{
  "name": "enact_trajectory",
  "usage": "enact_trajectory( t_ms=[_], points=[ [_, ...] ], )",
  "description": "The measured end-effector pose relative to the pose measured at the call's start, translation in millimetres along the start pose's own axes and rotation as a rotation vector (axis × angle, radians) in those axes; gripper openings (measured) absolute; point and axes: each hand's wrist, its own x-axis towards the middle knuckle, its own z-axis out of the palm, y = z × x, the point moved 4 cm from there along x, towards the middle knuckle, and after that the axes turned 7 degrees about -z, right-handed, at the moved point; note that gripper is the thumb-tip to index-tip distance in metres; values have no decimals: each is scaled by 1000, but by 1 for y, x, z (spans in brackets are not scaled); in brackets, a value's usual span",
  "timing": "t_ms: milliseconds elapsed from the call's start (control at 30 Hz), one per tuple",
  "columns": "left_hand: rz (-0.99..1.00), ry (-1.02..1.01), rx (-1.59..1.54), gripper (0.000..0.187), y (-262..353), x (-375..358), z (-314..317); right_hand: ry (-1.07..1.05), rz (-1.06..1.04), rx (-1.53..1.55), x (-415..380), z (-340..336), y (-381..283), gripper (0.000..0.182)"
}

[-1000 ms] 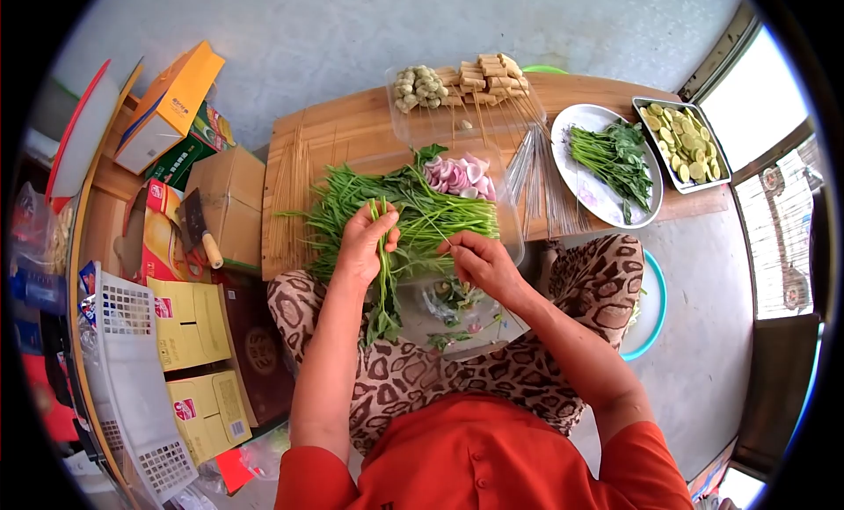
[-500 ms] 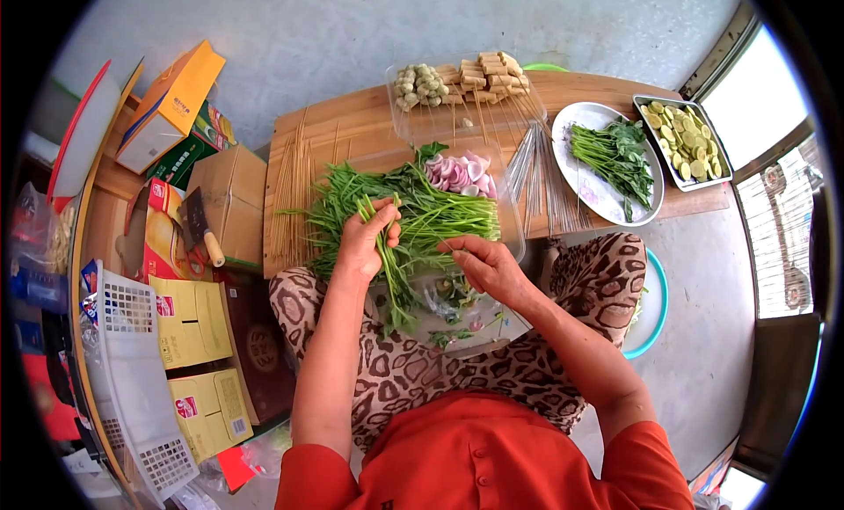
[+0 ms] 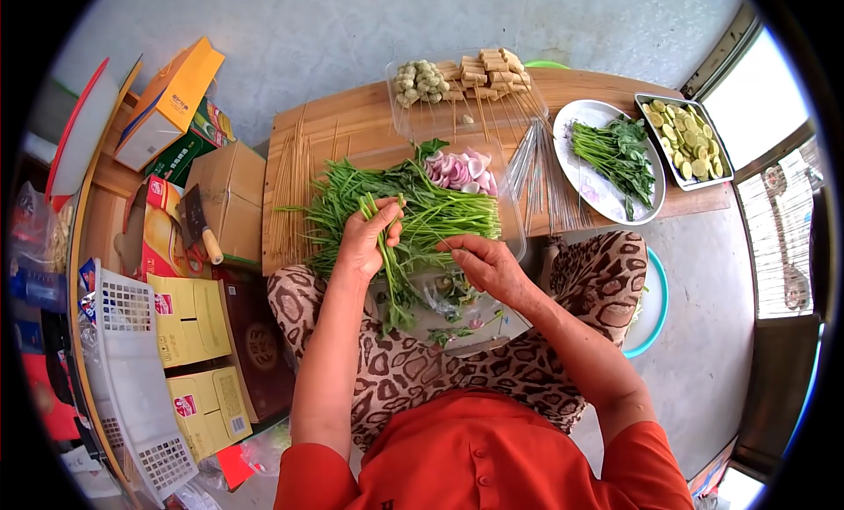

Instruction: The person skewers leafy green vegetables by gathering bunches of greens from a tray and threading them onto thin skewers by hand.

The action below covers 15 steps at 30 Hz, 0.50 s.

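Note:
My left hand [image 3: 371,237] is wrapped round a small bunch of green stems [image 3: 397,290], whose leafy ends hang down over my lap. To its right, my right hand [image 3: 482,262] is closed in a pinch by the cut ends of the greens; whatever is between its fingertips is too small to make out. Behind both hands a large heap of leafy greens [image 3: 347,193] lies in a clear tray [image 3: 519,233], with sliced pink onion [image 3: 462,171] at its back right.
Thin skewers [image 3: 286,171] lie at the table's left, metal ones [image 3: 527,176] at the right. Further along are a white oval plate [image 3: 573,171] of greens and a metal tray [image 3: 714,181] of green slices. A knife [image 3: 200,220] rests by boxes at left.

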Motion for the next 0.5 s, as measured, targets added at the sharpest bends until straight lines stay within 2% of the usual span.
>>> enact_trajectory(
  t_ms=[500],
  points=[
    [-51,-91,53,27,0,0,-4,-8,7,-14,0,0,2,26]
  ],
)
